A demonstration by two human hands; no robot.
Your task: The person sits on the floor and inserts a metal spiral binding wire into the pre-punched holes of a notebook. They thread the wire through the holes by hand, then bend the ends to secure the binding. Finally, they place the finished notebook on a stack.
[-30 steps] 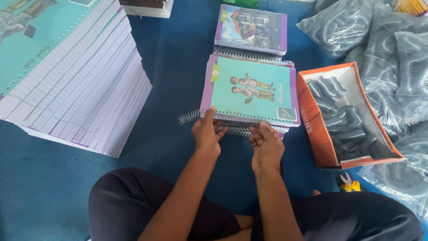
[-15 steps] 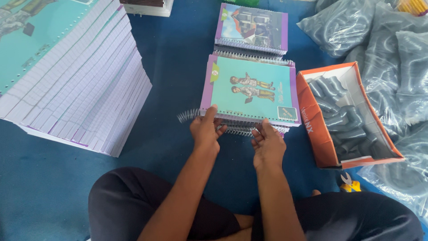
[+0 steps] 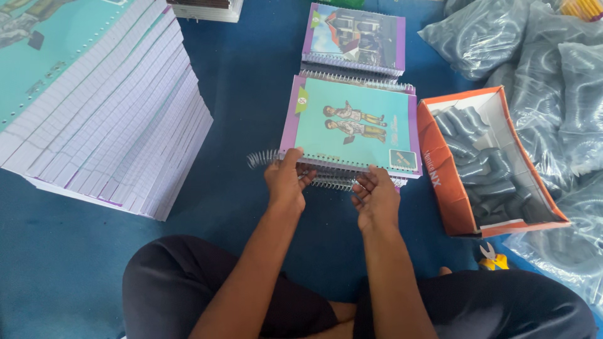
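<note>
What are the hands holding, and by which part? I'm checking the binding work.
Both the left hand and right hand grip the top notebook at its near edge, where the metal spiral coil runs.

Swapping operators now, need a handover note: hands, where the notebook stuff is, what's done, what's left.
Left hand: fingers on the near edge of the top notebook, at the wire coil that sticks out to the left.
Right hand: at the same edge, by the binding; grip unclear.
Things: the notebook lies on a small pile on the blue floor; a second bound pile sits behind it. Orange box of coils to the right, bags of coils beyond, tall stack of unbound pads to the left.
Done: two piles bound.
Left: coil not fully in; the tall stack.
</note>
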